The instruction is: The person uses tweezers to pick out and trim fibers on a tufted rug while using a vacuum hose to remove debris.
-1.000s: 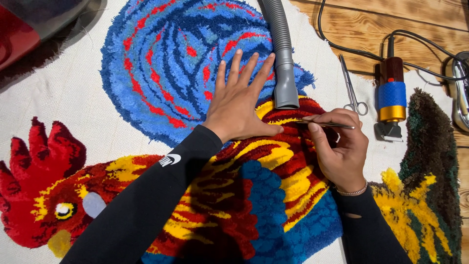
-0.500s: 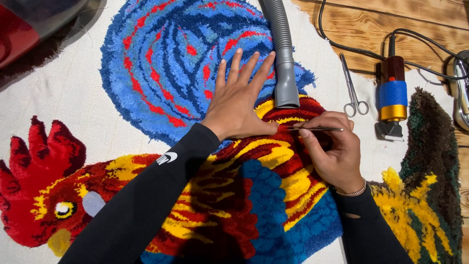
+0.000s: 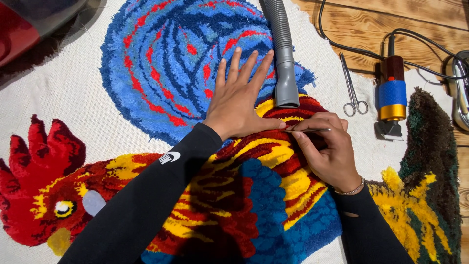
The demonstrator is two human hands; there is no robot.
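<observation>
A tufted rooster rug in red, yellow and blue lies on white backing cloth. My left hand rests flat on it with fingers spread, across the blue tail and the yellow-red stripes. My right hand pinches thin metal tweezers, held level with the tip pointing left at the striped pile beside my left thumb. A grey vacuum hose lies on the rug, its nozzle ending just above the tweezers.
Small steel scissors lie on the cloth to the right of the hose. A corded trimmer with a blue and gold body sits further right on wooden planks. A dark green and yellow tufted piece fills the right edge.
My right hand has turned the tweezers slightly and slid them a little left along the stripes. My left hand stays pressed flat in the same place.
</observation>
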